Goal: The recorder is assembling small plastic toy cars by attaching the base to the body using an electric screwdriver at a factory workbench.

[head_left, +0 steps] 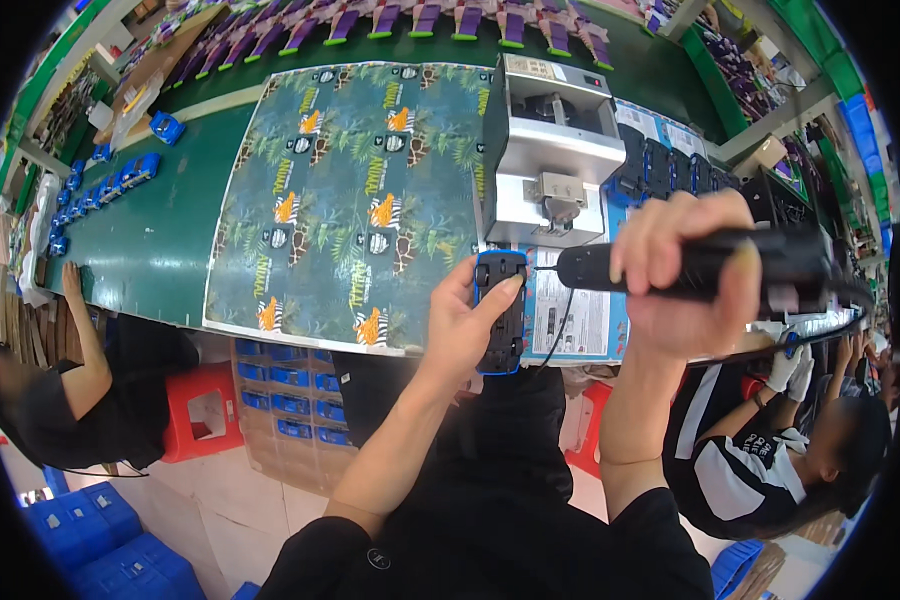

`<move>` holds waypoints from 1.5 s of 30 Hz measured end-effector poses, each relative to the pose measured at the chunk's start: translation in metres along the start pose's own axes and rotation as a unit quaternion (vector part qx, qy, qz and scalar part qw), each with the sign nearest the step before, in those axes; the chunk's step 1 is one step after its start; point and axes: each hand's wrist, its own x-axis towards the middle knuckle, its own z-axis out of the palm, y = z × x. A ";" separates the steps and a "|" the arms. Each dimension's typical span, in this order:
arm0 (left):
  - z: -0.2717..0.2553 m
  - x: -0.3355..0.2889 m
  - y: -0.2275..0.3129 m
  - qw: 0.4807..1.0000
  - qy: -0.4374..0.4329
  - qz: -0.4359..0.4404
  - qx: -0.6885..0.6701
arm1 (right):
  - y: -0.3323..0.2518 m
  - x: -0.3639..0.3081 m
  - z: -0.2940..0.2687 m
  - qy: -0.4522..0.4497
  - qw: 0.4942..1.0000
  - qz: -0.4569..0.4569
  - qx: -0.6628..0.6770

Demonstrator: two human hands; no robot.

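Observation:
My left hand (467,318) is closed round a blue toy car (504,335), whose black underside faces up at the table's front edge. The thumb lies across that underside. In my right hand (685,275) is a black electric screwdriver (600,268), held level with its thin bit pointing left at the toy car. The bit's tip is close to the car's right side; whether it touches, I cannot tell. A silver metal machine (550,150), probably a screw feeder, stands just beyond the car.
A patterned green sheet (340,200) covers the table's middle. Blue toy cars (130,172) line the left side, and dark car bodies (660,165) sit right of the machine. Purple-and-green pieces (425,22) fill the far edge. Co-workers sit left and right; a cable hangs off the screwdriver.

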 end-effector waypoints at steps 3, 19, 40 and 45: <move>0.000 0.003 -0.005 0.997 -0.010 0.071 0.027 | -0.002 -0.008 0.015 -0.010 1.000 -0.003 -0.004; 0.000 -0.001 -0.008 0.992 -0.017 0.097 0.075 | 0.030 -0.025 0.022 -0.032 0.990 0.049 -0.130; -0.022 0.008 0.018 0.972 0.046 0.054 -0.222 | -0.013 0.016 -0.022 -0.038 0.991 -0.106 -0.070; -0.021 0.005 0.013 0.995 0.016 0.072 -0.061 | 0.022 0.026 -0.022 0.017 0.991 -0.023 -0.134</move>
